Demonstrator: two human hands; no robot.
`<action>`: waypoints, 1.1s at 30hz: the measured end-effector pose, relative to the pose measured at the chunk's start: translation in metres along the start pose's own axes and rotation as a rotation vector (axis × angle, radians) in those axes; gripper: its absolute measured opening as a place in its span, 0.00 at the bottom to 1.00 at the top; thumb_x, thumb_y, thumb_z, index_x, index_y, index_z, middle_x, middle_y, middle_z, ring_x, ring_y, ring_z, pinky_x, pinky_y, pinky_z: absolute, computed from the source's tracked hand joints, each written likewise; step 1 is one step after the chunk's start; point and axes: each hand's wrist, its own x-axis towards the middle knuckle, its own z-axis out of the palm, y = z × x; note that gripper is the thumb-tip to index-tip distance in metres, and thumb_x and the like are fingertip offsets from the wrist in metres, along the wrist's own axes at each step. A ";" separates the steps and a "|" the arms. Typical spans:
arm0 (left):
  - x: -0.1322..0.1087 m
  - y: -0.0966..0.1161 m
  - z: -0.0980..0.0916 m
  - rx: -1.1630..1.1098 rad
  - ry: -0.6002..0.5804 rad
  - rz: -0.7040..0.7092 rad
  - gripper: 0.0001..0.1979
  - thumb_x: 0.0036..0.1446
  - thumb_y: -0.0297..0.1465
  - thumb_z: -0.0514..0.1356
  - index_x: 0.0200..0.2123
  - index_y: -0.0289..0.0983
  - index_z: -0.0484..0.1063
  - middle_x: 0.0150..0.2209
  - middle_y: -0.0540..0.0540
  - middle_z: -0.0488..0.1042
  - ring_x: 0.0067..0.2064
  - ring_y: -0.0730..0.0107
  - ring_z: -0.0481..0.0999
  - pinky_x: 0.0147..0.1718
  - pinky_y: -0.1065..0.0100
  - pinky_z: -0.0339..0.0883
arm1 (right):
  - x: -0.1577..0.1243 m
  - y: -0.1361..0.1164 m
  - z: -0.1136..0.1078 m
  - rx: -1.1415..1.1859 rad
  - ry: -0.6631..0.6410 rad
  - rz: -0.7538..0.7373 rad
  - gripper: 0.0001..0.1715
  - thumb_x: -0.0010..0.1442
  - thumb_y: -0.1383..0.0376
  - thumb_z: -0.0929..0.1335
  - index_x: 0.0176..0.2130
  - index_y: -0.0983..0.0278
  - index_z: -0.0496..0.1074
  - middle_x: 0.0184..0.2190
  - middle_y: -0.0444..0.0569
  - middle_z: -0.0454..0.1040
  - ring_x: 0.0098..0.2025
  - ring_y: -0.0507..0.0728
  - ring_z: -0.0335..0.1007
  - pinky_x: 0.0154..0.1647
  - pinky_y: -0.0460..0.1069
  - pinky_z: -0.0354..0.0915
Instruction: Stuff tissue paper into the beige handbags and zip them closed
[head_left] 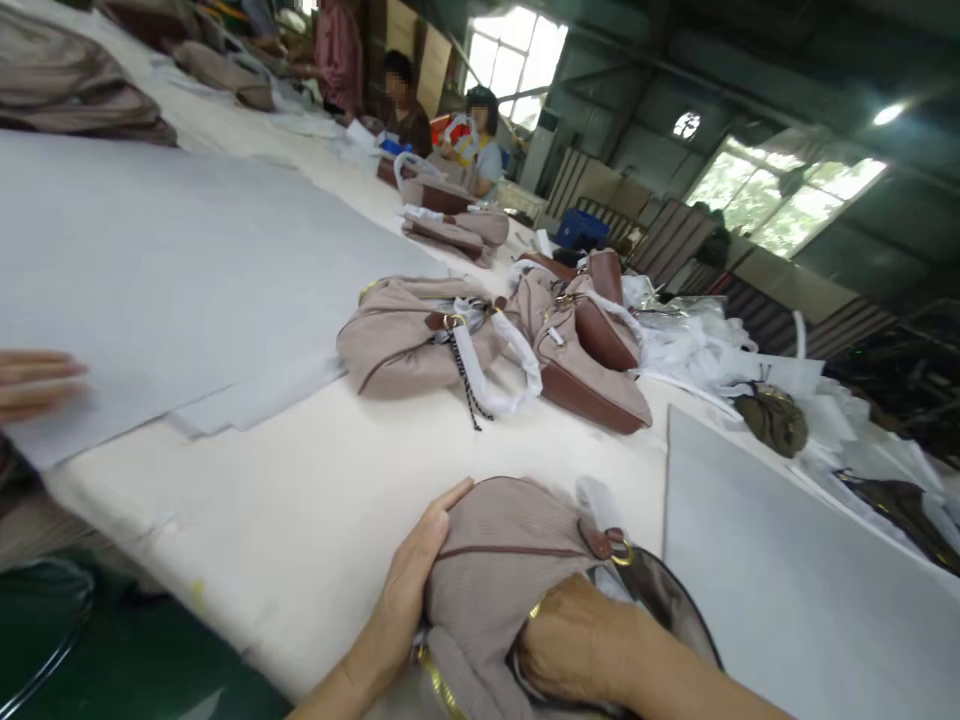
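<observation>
A taupe handbag (495,530) with brown piping lies near the table's front edge, its gold-toothed zipper undone. My left hand (412,570) grips the bag's left side, thumb and fingers pressed along the fabric. Reaching into the bag's opening, my right hand (577,640) has its fingers hidden inside. A gold ring (622,552) on a brown leather tab and a white-wrapped strap (596,500) show at the bag's far right corner. Just beyond lie another taupe handbag (405,340) with a white-wrapped handle and a taupe bag with brown panels (600,370).
Grey sheets (187,260) cover the table's left side; another grey board (787,560) lies at right. A co-worker's hand (37,385) is at the left edge. White wrapping (697,340) is heaped at right. Several people sit or stand at the far end, near more bags (457,230).
</observation>
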 end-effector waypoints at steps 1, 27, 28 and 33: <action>0.006 0.002 -0.005 0.033 -0.019 -0.007 0.31 0.68 0.52 0.47 0.63 0.39 0.68 0.67 0.45 0.64 0.70 0.55 0.58 0.73 0.51 0.40 | 0.006 0.002 -0.005 -0.036 -0.041 -0.028 0.07 0.53 0.73 0.73 0.28 0.61 0.80 0.22 0.45 0.79 0.22 0.56 0.71 0.22 0.50 0.63; 0.033 0.114 0.109 0.965 -1.298 1.034 0.15 0.70 0.25 0.49 0.50 0.38 0.74 0.48 0.47 0.78 0.49 0.67 0.75 0.50 0.68 0.67 | -0.147 -0.041 0.054 1.007 0.767 1.249 0.37 0.59 0.33 0.62 0.21 0.61 0.61 0.17 0.42 0.61 0.23 0.52 0.57 0.25 0.48 0.48; 0.036 0.109 0.118 1.002 -1.364 1.006 0.15 0.70 0.25 0.49 0.48 0.38 0.75 0.47 0.47 0.79 0.48 0.66 0.74 0.49 0.67 0.66 | -0.143 -0.038 0.054 0.976 0.768 1.270 0.36 0.59 0.34 0.63 0.22 0.61 0.62 0.18 0.42 0.63 0.24 0.53 0.57 0.25 0.48 0.47; 0.041 0.099 0.135 1.134 -1.529 0.941 0.11 0.68 0.27 0.53 0.35 0.38 0.73 0.43 0.47 0.77 0.45 0.63 0.70 0.48 0.64 0.63 | -0.125 -0.025 0.056 1.172 0.949 1.208 0.25 0.55 0.44 0.71 0.31 0.62 0.70 0.24 0.42 0.71 0.28 0.54 0.66 0.28 0.47 0.55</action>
